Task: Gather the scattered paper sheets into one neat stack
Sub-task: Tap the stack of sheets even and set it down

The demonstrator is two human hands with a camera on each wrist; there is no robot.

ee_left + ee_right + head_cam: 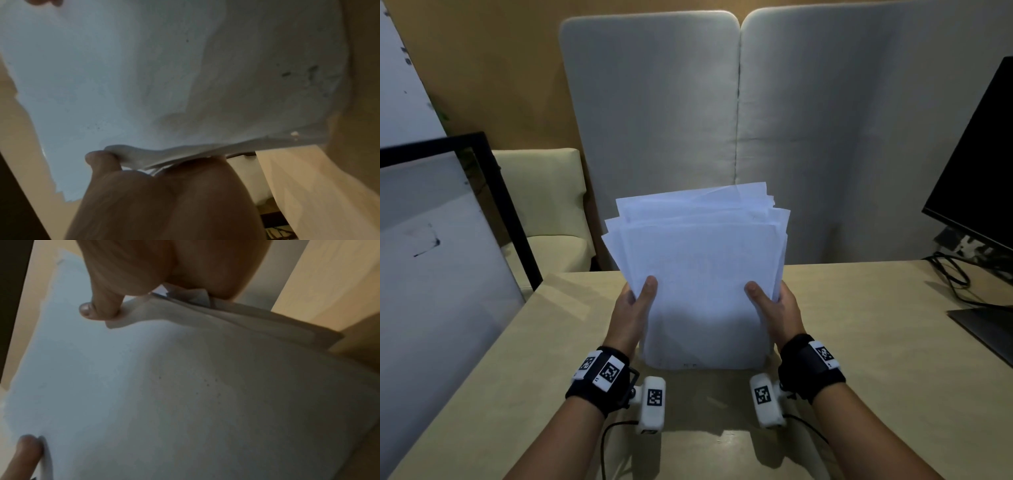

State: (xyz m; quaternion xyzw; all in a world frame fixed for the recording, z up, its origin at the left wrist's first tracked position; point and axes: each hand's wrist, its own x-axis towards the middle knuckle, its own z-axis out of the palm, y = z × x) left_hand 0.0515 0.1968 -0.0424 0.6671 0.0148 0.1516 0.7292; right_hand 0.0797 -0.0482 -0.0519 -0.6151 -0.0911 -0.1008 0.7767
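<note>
A sheaf of white paper sheets (702, 274) stands upright on its lower edge on the beige table (859, 359), in the middle of the head view. Its top edges are fanned and uneven. My left hand (635, 301) grips the sheaf's left side, thumb on the front face. My right hand (774, 303) grips the right side the same way. In the left wrist view the paper (164, 73) fills the frame above my left thumb (98, 160). The right wrist view shows the paper (185, 394) under my right thumb (96, 309). The fingers behind the sheets are hidden.
A dark monitor (979, 164) with cables (955, 274) stands at the right, its base on the table. Grey padded panels (722, 120) rise behind the table. A black-framed board (431, 222) leans at the left beside a cream seat (551, 205).
</note>
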